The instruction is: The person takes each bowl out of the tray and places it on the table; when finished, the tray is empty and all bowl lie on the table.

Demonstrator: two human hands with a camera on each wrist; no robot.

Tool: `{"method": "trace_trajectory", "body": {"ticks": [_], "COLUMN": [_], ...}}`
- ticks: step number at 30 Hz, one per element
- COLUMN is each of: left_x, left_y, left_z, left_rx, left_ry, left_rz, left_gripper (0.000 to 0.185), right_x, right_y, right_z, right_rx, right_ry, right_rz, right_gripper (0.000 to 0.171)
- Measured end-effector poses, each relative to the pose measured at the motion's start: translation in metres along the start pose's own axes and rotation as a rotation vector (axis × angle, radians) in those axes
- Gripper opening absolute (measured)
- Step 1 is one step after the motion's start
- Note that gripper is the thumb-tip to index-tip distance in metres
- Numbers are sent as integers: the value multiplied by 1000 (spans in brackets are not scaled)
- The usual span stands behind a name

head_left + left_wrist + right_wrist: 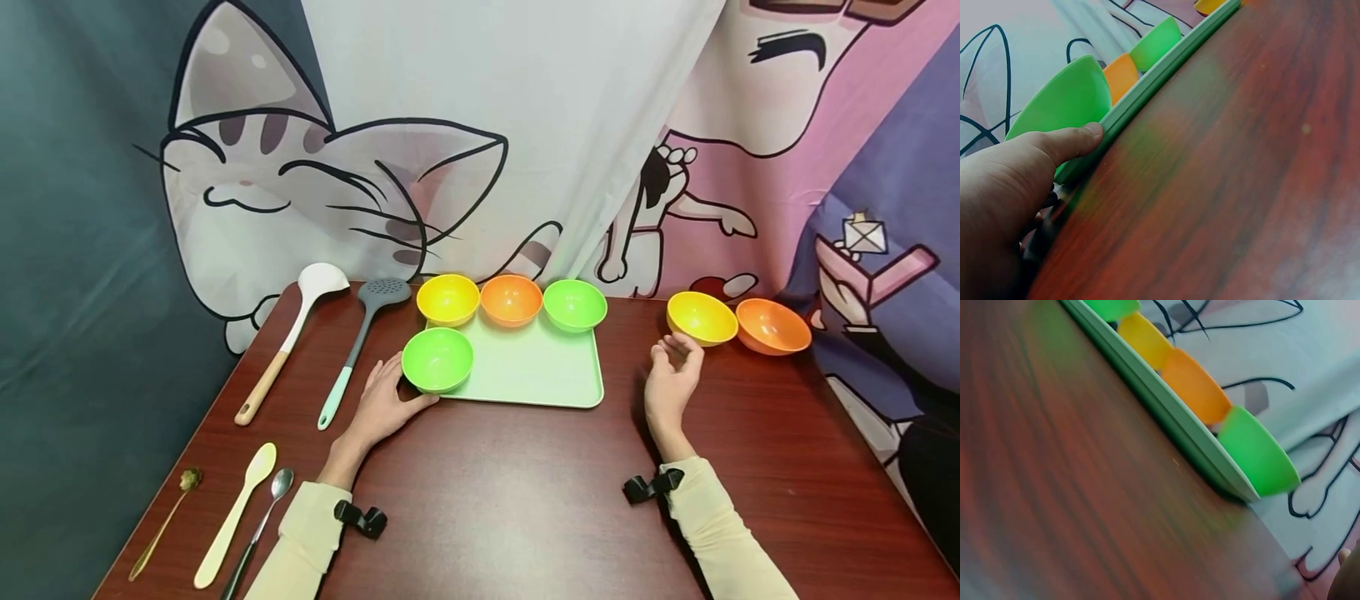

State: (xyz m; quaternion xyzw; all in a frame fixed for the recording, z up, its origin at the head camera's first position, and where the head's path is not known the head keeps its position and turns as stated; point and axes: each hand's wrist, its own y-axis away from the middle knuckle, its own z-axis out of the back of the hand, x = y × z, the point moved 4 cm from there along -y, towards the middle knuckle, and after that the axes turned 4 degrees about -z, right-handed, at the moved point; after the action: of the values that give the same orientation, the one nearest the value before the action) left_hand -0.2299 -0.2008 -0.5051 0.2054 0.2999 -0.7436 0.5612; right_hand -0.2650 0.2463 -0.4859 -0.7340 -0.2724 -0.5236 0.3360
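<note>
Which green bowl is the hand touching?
The front green bowl, alone at the tray's near left corner; the left hand touches it. The other green bowl sits untouched in the back row.

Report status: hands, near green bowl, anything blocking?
Left hand touching near green bowl at tray corner, no grip. Right hand loosely curled, empty, beside yellow bowl. Nothing blocking.

Head looks down; both wrists skim close, sharing the tray (540, 371).

No readable text, labels, brands or nos. are seen anywhere; only cartoon drawings are printed on the backdrop cloth (480, 125) at 12 o'clock.
</note>
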Motion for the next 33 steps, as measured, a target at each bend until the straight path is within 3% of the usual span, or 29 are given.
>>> {"method": "trace_trajectory", "body": {"ticks": [8, 17, 27, 33], "left_x": [0, -2, 0, 1], "left_y": [0, -1, -1, 0], "left_z": [-1, 0, 1, 0], "left_rx": [1, 0, 2, -4], "left_ry": [0, 11, 7, 9], "left_rz": [8, 7, 12, 0], "left_gripper": [91, 92, 91, 90], "right_x": [0, 0, 5, 3], "right_y": [26, 50, 78, 101], "right_z": [-22, -53, -78, -97], "right_rx": [134, 282, 419, 491], "right_ry": [-31, -4, -110, -128], "right_rz": [-11, 68, 124, 98], "right_gripper": [36, 30, 27, 28]}}
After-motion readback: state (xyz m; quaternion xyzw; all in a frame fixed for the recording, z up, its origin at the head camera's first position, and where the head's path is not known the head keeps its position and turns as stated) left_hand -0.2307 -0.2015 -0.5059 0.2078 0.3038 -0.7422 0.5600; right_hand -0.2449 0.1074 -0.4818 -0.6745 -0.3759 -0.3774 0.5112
